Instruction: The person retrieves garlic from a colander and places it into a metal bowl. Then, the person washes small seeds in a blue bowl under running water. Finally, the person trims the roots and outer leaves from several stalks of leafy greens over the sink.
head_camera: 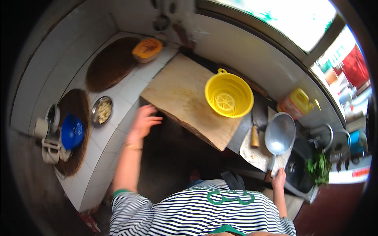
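Observation:
My left hand (144, 122), slightly blurred, hovers beside the near left corner of a large wooden board (177, 88). Its fingers are spread and it holds nothing. A yellow plastic colander (229, 96) stands on the right part of that board. Farther right, my right hand (279, 178) is at the front edge of a whitish board or mat (251, 152), close by the handle of a large metal ladle (280, 134). Whether its fingers grip the edge or only rest there, I cannot tell. Left of the ladle lies a wooden-handled cleaver (255, 137).
Leafy greens (319, 168) lie by the dark sink (295, 171). A yellow jug (295, 103) stands against the wall. On the left tiled counter (124, 94) are a halved pumpkin (147, 50), a metal bowl of pale pieces (102, 110), a blue bowl (72, 131) and round brown covers (110, 65).

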`<control>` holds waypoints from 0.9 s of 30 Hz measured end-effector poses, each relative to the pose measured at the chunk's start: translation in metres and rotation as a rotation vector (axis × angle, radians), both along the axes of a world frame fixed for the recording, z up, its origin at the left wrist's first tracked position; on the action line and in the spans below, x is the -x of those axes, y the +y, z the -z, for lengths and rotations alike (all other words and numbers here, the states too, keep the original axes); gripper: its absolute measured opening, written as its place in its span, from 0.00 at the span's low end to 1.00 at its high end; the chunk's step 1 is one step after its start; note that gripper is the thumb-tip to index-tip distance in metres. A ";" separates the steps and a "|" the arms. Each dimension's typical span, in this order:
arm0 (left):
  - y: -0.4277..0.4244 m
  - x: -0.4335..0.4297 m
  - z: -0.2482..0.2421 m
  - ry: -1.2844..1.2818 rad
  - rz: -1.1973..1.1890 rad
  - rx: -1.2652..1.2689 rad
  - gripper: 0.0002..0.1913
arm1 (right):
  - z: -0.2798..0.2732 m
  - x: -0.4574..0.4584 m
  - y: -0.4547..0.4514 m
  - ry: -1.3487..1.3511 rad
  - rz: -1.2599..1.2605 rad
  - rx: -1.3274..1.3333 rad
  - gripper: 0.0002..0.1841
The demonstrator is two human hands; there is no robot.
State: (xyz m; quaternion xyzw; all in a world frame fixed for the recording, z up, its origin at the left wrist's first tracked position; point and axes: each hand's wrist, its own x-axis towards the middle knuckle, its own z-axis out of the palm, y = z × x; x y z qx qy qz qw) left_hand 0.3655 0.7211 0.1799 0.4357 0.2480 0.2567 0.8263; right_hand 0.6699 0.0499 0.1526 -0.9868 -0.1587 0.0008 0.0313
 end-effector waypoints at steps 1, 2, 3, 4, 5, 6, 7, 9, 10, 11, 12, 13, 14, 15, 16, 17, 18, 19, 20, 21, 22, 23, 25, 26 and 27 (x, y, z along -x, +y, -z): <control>-0.027 -0.048 -0.011 0.084 0.047 0.060 0.27 | 0.002 -0.001 0.000 -0.004 -0.005 -0.002 0.26; -0.050 -0.085 -0.023 0.131 0.236 -0.163 0.34 | 0.003 -0.002 -0.001 -0.002 -0.005 -0.009 0.26; -0.068 -0.122 -0.036 0.281 0.319 -0.256 0.38 | 0.004 -0.003 -0.002 0.000 0.003 -0.015 0.26; -0.088 -0.164 -0.048 0.495 0.190 -0.193 0.42 | 0.004 -0.004 -0.001 0.012 -0.006 -0.006 0.26; -0.103 -0.182 -0.055 0.488 0.152 -0.334 0.47 | 0.004 -0.005 -0.001 0.016 -0.003 0.014 0.27; -0.112 -0.198 -0.059 0.512 0.156 -0.362 0.45 | 0.003 -0.004 -0.001 0.025 0.000 0.016 0.27; -0.115 -0.207 -0.060 0.513 0.122 -0.427 0.41 | 0.004 -0.005 -0.001 0.016 0.017 0.029 0.27; -0.119 -0.219 -0.056 0.575 0.167 -0.390 0.26 | 0.004 -0.005 -0.001 0.010 0.012 0.049 0.27; -0.116 -0.222 -0.053 0.492 0.196 -0.318 0.22 | 0.005 -0.005 -0.001 -0.009 0.008 0.057 0.27; -0.113 -0.222 -0.049 0.425 0.226 -0.240 0.19 | 0.006 -0.005 -0.002 -0.011 0.010 0.047 0.26; -0.109 -0.220 -0.046 0.357 0.210 -0.214 0.17 | 0.006 -0.005 -0.002 -0.016 0.005 0.026 0.26; -0.104 -0.215 -0.043 0.288 0.197 -0.188 0.16 | 0.007 -0.004 -0.002 -0.026 0.004 0.025 0.26; -0.099 -0.207 -0.041 0.220 0.187 -0.161 0.15 | 0.007 -0.005 -0.002 -0.026 -0.004 0.020 0.26; -0.088 -0.195 -0.039 0.169 0.157 -0.141 0.16 | 0.008 -0.004 -0.002 -0.028 -0.008 0.022 0.26; -0.078 -0.182 -0.039 0.090 0.000 -0.075 0.16 | 0.008 -0.005 -0.001 -0.036 -0.008 0.036 0.27; -0.063 -0.167 -0.039 0.051 -0.123 0.002 0.16 | 0.008 -0.005 -0.001 -0.025 -0.012 0.039 0.27; -0.039 -0.145 -0.038 -0.057 -0.121 0.031 0.13 | 0.008 -0.005 -0.001 -0.021 -0.006 0.048 0.27; -0.015 -0.122 -0.037 -0.089 -0.180 -0.032 0.13 | 0.007 -0.005 -0.001 -0.022 0.008 0.070 0.28; 0.009 -0.100 -0.035 -0.041 -0.299 -0.004 0.12 | 0.008 -0.005 -0.001 -0.032 0.011 0.081 0.27; 0.033 -0.083 -0.030 0.007 -0.441 -0.037 0.13 | 0.007 -0.007 -0.002 0.025 0.026 0.038 0.26; 0.059 -0.065 -0.025 0.126 -0.502 -0.031 0.12 | 0.009 -0.005 -0.002 -0.030 -0.011 -0.005 0.25; 0.083 -0.052 -0.017 0.124 -0.596 0.017 0.12 | 0.009 -0.006 -0.002 -0.021 -0.022 -0.010 0.25; 0.130 -0.017 0.000 0.039 -0.529 -0.100 0.12 | 0.010 -0.005 -0.003 -0.020 -0.001 0.004 0.28; 0.151 -0.003 0.010 0.040 -0.544 -0.054 0.13 | 0.011 -0.005 -0.003 -0.050 -0.006 0.010 0.32; 0.168 0.006 0.021 0.083 -0.589 -0.053 0.14 | 0.011 -0.004 -0.002 -0.027 0.024 -0.008 0.32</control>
